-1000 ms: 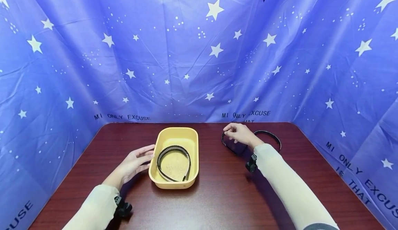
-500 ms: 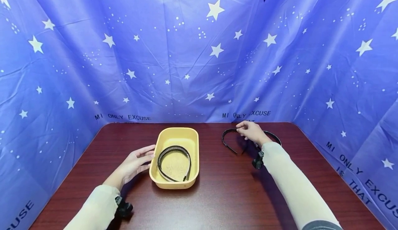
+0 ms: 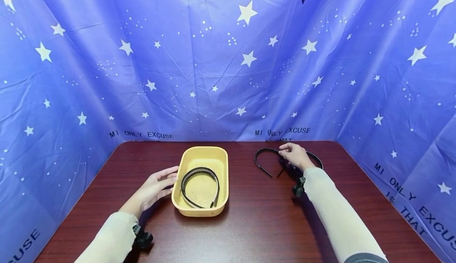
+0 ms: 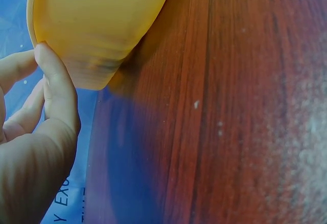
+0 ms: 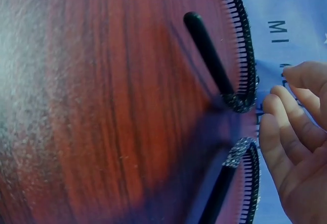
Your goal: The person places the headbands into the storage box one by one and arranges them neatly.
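fingers (image 3: pixel 166 172) loosely spread, the left hand (image 3: pixel 153 188) touches the yellow tub (image 3: pixel 199 212).

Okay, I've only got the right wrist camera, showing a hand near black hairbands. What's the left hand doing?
Observer: The left hand touches the side of a yellow tray.
Operator: Anything in that yellow tray?
Observer: Yes, at least one black hairband lies inside.
Operator: Where is the yellow tray from the right hand?
Observer: It stands to the left of the right hand.
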### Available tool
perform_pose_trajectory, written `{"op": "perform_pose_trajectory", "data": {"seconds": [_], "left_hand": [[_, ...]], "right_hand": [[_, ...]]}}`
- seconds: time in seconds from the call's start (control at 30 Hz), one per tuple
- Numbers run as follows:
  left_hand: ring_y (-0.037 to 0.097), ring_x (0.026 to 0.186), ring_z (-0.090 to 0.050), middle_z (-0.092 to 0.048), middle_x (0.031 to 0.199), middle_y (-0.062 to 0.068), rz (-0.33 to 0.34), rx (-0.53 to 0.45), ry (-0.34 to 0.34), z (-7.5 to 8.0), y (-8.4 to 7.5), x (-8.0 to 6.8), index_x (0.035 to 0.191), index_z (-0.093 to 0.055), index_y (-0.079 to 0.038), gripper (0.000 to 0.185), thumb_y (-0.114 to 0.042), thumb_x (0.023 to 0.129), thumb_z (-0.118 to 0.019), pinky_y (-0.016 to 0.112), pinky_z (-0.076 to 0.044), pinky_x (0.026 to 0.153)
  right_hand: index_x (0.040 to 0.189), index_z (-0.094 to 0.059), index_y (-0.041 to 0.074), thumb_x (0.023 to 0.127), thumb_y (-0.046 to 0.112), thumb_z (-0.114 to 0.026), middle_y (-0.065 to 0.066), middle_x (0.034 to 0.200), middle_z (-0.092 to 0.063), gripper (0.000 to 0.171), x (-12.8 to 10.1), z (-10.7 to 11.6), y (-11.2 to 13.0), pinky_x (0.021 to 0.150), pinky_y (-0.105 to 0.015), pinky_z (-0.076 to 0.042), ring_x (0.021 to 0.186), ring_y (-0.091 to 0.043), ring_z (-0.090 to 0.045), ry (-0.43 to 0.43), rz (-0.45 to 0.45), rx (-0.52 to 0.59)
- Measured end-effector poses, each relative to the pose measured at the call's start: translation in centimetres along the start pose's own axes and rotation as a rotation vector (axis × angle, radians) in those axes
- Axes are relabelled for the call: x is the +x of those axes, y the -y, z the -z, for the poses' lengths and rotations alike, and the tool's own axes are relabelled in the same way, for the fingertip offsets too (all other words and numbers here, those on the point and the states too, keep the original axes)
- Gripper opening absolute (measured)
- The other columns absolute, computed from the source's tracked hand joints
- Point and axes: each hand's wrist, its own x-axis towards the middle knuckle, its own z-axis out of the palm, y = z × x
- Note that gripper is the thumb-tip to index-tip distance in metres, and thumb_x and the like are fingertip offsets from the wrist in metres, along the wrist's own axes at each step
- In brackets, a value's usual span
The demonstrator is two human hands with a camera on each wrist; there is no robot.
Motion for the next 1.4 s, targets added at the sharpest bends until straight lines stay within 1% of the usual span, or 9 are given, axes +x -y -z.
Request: {"op": "perform_pose_trajectory", "data": {"seconds": [0.17, 0.4, 0.53, 0.67, 0.93, 1.07, 1.23, 1.3, 1.4], "left_hand": [[0.014, 0.105, -0.063, -0.055, 0.132, 0.018, 0.0, -0.002, -0.004, 0.0, 0.1, 0.0, 0.153, -0.034, 0.003, 0.061, -0.007, 0.099, -0.062, 0.032, -0.055, 0.088], [0.013, 0.105, -0.063, -0.057, 0.129, 0.013, -0.005, 0.001, 0.0, -0.1, 0.0, 0.1, 0.152, -0.034, 0.004, 0.061, -0.007, 0.099, -0.061, 0.032, -0.055, 0.088], [0.012, 0.104, -0.063, -0.057, 0.129, 0.013, -0.003, 0.006, -0.007, 0.0, 0.0, 0.0, 0.152, -0.034, 0.004, 0.061, -0.007, 0.099, -0.061, 0.032, -0.055, 0.088], [0.013, 0.104, -0.063, -0.057, 0.128, 0.013, 0.0, -0.001, -0.014, 0.0, 0.0, 0.1, 0.152, -0.035, 0.003, 0.059, -0.007, 0.099, -0.061, 0.032, -0.055, 0.087], [0.012, 0.102, -0.063, -0.059, 0.124, 0.009, 0.0, -0.003, -0.015, -0.1, -0.2, 0.0, 0.152, -0.036, 0.003, 0.06, -0.007, 0.099, -0.062, 0.032, -0.055, 0.086], [0.012, 0.103, -0.063, -0.059, 0.125, 0.009, -0.015, 0.001, 0.007, 0.0, -0.1, -0.1, 0.152, -0.034, 0.005, 0.06, -0.008, 0.1, -0.061, 0.032, -0.055, 0.087], [0.013, 0.104, -0.063, -0.059, 0.126, 0.01, -0.005, 0.0, -0.006, -0.1, -0.1, 0.0, 0.152, -0.035, 0.004, 0.061, -0.007, 0.099, -0.062, 0.033, -0.055, 0.088], [0.014, 0.104, -0.063, -0.059, 0.127, 0.012, 0.0, -0.003, -0.014, -0.1, -0.1, 0.1, 0.151, -0.036, 0.003, 0.06, -0.007, 0.099, -0.062, 0.033, -0.055, 0.087], [0.014, 0.103, -0.064, -0.059, 0.127, 0.012, 0.002, -0.001, -0.016, -0.1, -0.2, 0.0, 0.151, -0.036, 0.004, 0.059, -0.007, 0.099, -0.062, 0.033, -0.056, 0.087]], "right_hand": [[0.128, -0.06, -0.003, 0.099, 0.017, -0.062, -0.021, 0.114, -0.068, 0.035, -0.1, -0.1, -0.8, 0.064, -0.035, -0.057, 0.076, -0.024, -0.066, -0.036, -0.005, -0.02], [0.125, -0.063, -0.003, 0.097, 0.014, -0.065, -0.021, 0.107, -0.07, 0.033, 0.3, -0.5, -1.7, 0.058, -0.032, -0.056, 0.065, -0.018, -0.065, -0.064, 0.01, -0.07], [0.125, -0.063, -0.003, 0.097, 0.014, -0.065, -0.02, 0.106, -0.07, 0.033, 0.6, -0.9, -1.8, 0.058, -0.032, -0.056, 0.063, -0.017, -0.063, -0.07, 0.031, -0.104], [0.124, -0.063, -0.002, 0.096, 0.014, -0.066, -0.018, 0.106, -0.07, 0.032, 0.7, -1.2, -2.0, 0.058, -0.03, -0.055, 0.064, -0.015, -0.063, -0.072, 0.021, -0.134], [0.116, -0.066, -0.003, 0.092, 0.01, -0.07, -0.017, 0.102, -0.071, 0.027, 0.7, -1.3, -2.1, 0.055, -0.03, -0.053, 0.06, -0.015, -0.062, -0.079, 0.03, -0.144], [0.116, -0.067, -0.002, 0.092, 0.01, -0.071, -0.017, 0.102, -0.07, 0.027, 0.6, -1.4, -1.9, 0.056, -0.029, -0.052, 0.062, -0.015, -0.062, -0.074, 0.021, -0.144], [0.118, -0.067, -0.001, 0.093, 0.01, -0.07, -0.017, 0.103, -0.07, 0.027, 0.5, -1.5, -2.0, 0.058, -0.03, -0.053, 0.065, -0.016, -0.063, -0.067, -0.001, -0.137], [0.118, -0.067, -0.001, 0.093, 0.01, -0.07, -0.017, 0.103, -0.07, 0.028, 0.4, -1.5, -2.0, 0.061, -0.033, -0.054, 0.067, -0.018, -0.064, -0.066, 0.001, -0.141], [0.119, -0.067, 0.0, 0.093, 0.011, -0.07, -0.016, 0.104, -0.07, 0.028, 0.5, -1.5, -2.1, 0.072, -0.039, -0.055, 0.078, -0.023, -0.066, -0.076, 0.023, -0.155]]}}
